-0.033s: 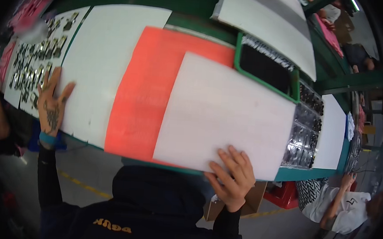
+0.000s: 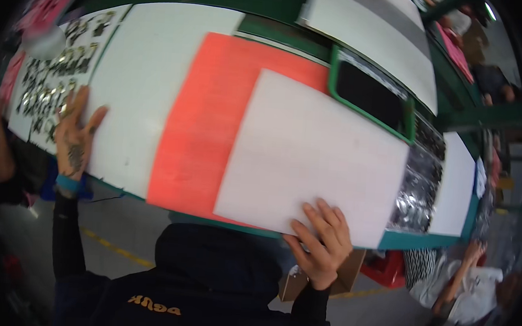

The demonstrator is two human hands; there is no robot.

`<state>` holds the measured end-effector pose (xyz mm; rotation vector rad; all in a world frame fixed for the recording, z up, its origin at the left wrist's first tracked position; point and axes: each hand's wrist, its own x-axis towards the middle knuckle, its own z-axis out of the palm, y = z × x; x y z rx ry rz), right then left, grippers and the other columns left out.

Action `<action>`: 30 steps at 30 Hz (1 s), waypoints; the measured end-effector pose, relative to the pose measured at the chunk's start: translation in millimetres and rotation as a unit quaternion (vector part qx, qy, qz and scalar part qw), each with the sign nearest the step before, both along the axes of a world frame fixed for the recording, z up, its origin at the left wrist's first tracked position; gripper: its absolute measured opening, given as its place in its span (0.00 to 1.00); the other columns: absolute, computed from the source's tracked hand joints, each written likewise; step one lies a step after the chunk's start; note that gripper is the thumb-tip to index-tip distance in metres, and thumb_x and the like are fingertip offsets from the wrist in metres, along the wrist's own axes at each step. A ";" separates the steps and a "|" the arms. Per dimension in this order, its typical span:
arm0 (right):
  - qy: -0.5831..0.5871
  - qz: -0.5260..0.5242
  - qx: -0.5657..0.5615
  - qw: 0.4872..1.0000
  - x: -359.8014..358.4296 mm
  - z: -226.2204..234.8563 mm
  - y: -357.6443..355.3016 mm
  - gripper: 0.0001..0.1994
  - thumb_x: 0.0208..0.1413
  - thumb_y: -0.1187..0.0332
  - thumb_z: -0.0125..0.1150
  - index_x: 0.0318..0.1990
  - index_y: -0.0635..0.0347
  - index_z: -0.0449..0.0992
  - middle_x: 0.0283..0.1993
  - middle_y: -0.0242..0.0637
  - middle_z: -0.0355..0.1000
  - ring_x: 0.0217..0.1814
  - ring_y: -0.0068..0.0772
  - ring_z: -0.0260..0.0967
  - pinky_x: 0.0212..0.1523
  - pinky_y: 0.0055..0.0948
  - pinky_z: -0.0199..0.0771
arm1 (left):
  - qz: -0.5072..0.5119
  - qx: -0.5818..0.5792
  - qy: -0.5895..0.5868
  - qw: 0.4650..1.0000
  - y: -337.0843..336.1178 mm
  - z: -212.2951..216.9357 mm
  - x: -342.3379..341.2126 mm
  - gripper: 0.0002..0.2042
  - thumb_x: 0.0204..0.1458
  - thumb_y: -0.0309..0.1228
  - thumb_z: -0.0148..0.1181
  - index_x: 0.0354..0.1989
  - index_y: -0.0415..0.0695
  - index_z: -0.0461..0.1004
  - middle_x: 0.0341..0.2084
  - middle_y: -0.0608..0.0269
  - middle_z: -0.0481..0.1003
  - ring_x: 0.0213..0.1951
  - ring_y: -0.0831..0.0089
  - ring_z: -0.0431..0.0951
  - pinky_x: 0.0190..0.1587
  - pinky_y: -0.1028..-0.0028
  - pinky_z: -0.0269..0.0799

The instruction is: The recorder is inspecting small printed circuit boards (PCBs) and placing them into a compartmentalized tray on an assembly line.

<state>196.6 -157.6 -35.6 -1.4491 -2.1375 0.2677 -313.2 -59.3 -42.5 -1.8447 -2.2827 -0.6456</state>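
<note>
My left hand (image 2: pixel 76 135) lies with fingers spread at the left side of a white board (image 2: pixel 142 88). Its fingertips reach beside rows of small shiny metal parts (image 2: pixel 41 96) on another white sheet. My right hand (image 2: pixel 323 243) rests, fingers extended, on the near edge of a pale sheet (image 2: pixel 316 155); nothing is gripped in it. That pale sheet overlaps a larger orange-red sheet (image 2: pixel 194 128), which shows along its left and far sides. Both sheets lie on the bench between my hands.
A green-rimmed tray (image 2: pixel 370 117) with a black inside stands beyond the pale sheet. Clear plastic trays (image 2: pixel 420 180) of small dark parts lie to its right. A raised white panel (image 2: pixel 372 43) overhangs the far side. A co-worker (image 2: pixel 473 287) is at the right; another person's arm (image 2: pixel 4 151) shows at the left.
The whole view has shifted slightly, with the bench contents sitting a little further right. Both hands stay at nearly the same places on the bench.
</note>
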 end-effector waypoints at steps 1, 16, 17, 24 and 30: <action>0.002 0.002 0.015 1.000 -6.7 -1.4 9.6 0.13 0.45 0.66 0.79 0.40 0.52 0.86 0.56 0.35 0.81 0.63 0.46 0.75 0.67 0.50 0.70 | -0.004 -0.018 0.011 1.000 8.6 -7.4 13.5 0.30 0.56 0.43 0.70 0.63 0.40 0.74 0.65 0.51 0.72 0.72 0.54 0.62 0.76 0.51 0.48; -0.006 -0.011 0.042 0.999 -15.7 -15.4 9.5 0.13 0.45 0.68 0.78 0.40 0.50 0.86 0.57 0.34 0.80 0.65 0.45 0.74 0.69 0.50 0.67 | -0.202 -0.022 -0.006 0.979 169.0 21.0 19.4 0.23 0.62 0.39 0.62 0.57 0.33 0.75 0.51 0.46 0.80 0.46 0.56 0.83 0.51 0.66 0.78; -0.006 -0.016 0.043 0.999 -16.0 -15.9 13.2 0.13 0.45 0.68 0.78 0.40 0.50 0.86 0.57 0.34 0.80 0.65 0.46 0.74 0.70 0.50 0.67 | -0.243 -0.030 0.026 0.969 189.6 16.1 12.8 0.24 0.66 0.43 0.56 0.59 0.32 0.73 0.53 0.43 0.79 0.51 0.52 0.81 0.56 0.62 0.76; 0.006 -0.017 0.051 0.999 -17.6 -14.4 16.8 0.13 0.45 0.67 0.78 0.41 0.50 0.86 0.58 0.34 0.80 0.66 0.46 0.73 0.70 0.50 0.66 | -0.091 -0.123 0.176 0.972 239.4 0.7 6.6 0.32 0.70 0.50 0.40 0.63 0.28 0.68 0.62 0.35 0.70 0.66 0.42 0.68 0.71 0.51 0.57; 0.014 -0.009 0.026 1.000 -12.5 -10.2 14.6 0.14 0.45 0.69 0.78 0.42 0.52 0.86 0.59 0.35 0.80 0.68 0.48 0.71 0.72 0.53 0.64 | -0.074 -0.071 0.146 0.984 235.6 -40.9 -1.2 0.34 0.72 0.49 0.34 0.65 0.25 0.65 0.67 0.32 0.65 0.72 0.39 0.59 0.75 0.44 0.44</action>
